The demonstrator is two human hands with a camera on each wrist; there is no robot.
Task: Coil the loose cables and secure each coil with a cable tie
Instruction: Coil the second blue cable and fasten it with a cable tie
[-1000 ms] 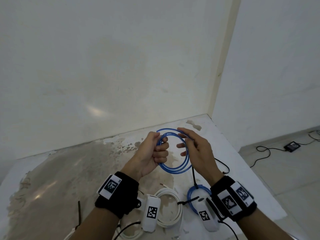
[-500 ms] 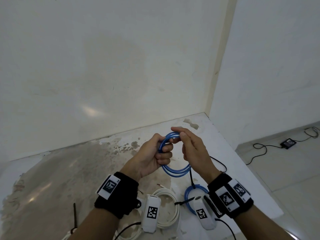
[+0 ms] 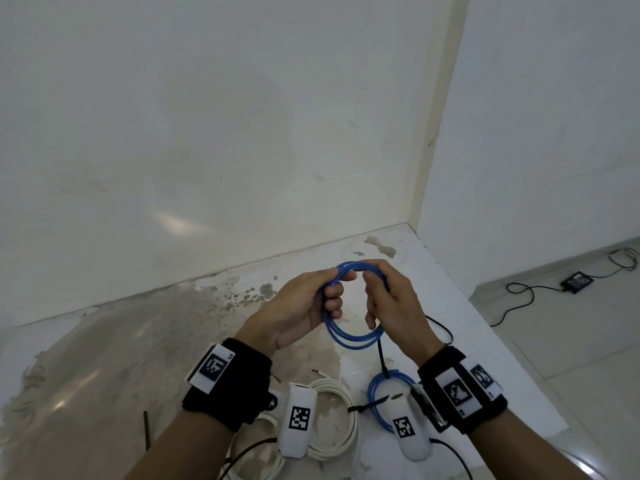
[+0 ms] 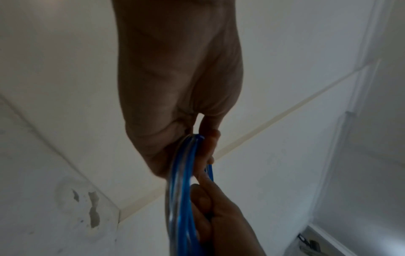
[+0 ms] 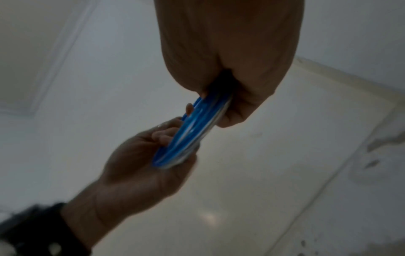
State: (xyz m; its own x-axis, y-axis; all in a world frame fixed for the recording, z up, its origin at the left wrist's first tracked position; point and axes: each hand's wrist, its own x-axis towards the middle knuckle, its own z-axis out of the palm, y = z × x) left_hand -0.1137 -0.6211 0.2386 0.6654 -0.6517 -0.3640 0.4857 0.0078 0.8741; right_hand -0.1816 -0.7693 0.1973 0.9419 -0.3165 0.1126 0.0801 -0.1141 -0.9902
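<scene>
A white table [image 3: 460, 306] with a large worn brown patch [image 3: 138, 341] fills the lower half, set into a corner of white walls [image 3: 242, 116]. At 3 o'clock, on the tiled floor [image 3: 571, 341], a small black box [image 3: 576, 280] lies with a thin black cord [image 3: 519, 299] trailing from it.

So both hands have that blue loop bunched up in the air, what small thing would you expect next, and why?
Probably wrapping a cable tie round it. The left hand and right hand both grip the blue cable coil, held above the table, and no tie shows on it. The smaller blue coil lying below already wears a black cable tie, so this one likely gets the same.
</scene>
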